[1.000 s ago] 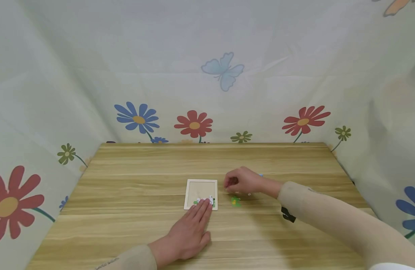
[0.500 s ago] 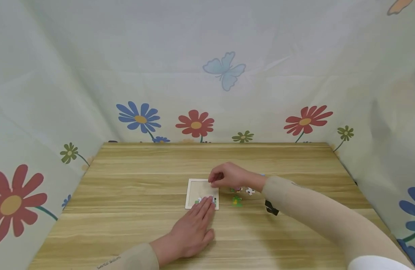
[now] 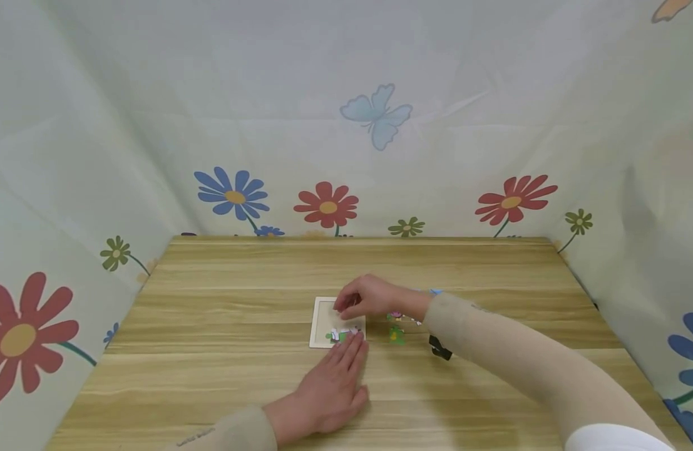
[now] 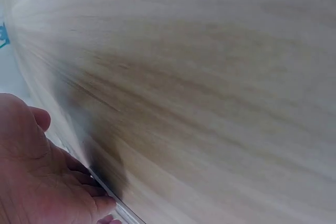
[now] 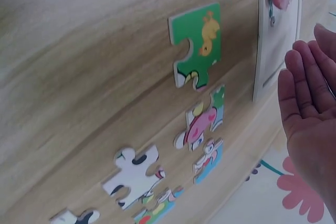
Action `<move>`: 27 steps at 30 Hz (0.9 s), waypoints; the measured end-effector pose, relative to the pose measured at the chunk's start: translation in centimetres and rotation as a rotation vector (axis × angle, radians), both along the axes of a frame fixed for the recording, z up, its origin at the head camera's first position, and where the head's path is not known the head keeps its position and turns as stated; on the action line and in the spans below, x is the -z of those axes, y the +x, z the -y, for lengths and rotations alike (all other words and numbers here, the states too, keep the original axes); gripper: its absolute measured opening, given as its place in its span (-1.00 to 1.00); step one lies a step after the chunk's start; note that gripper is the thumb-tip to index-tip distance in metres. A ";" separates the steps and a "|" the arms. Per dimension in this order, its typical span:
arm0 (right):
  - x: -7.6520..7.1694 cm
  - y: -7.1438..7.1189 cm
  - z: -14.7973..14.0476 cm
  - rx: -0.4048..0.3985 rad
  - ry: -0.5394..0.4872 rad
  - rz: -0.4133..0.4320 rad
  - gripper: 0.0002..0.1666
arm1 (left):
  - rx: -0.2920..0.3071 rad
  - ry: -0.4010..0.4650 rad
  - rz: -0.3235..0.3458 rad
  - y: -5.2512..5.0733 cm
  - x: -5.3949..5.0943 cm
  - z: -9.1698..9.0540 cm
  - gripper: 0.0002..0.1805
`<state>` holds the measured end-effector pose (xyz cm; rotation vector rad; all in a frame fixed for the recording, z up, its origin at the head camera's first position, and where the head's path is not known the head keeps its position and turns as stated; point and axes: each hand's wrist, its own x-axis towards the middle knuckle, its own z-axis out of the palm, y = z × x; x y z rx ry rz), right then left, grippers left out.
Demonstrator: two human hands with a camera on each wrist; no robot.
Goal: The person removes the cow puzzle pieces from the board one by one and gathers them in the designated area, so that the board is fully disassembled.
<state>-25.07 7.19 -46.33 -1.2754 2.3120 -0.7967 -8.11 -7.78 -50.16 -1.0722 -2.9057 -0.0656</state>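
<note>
My left hand (image 3: 330, 389) lies with straight fingers over the lower right of a shallow square puzzle tray (image 3: 314, 331). Next to its fingertips, placed puzzle pieces (image 3: 336, 336) in green and white show along the tray's bottom. Over the tray's upper right, my right hand (image 3: 370, 295) has thumb and fingers drawn together, pinching what seems to be a puzzle piece, mostly hidden by the fingers. Right of the tray lie loose pieces: a green piece with a yellow animal (image 5: 195, 38), a pink-patterned piece (image 5: 202, 124) and a white piece with black patches (image 5: 137, 174).
More loose pieces, among them a blue-edged piece (image 5: 209, 162), lie beneath the right forearm. The wood-grain table (image 3: 239, 269) meets a flower-printed cloth (image 3: 278, 144) at the back and sides. A black device (image 3: 440, 347) hangs below the right wrist.
My right hand has moved left from the loose pieces to above the tray. The left hand has slid slightly right, showing more of the placed pieces.
</note>
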 end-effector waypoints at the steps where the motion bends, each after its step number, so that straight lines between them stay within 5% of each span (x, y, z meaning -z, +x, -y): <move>1: 0.1 0.1 0.1 -0.006 0.002 0.006 -0.72 | -0.003 -0.003 -0.002 0.0 0.0 0.0 -0.28; 27: 1.3 1.3 1.0 -0.020 -0.002 0.142 -0.76 | -0.006 -0.029 -0.028 0.3 0.4 -0.1 -0.28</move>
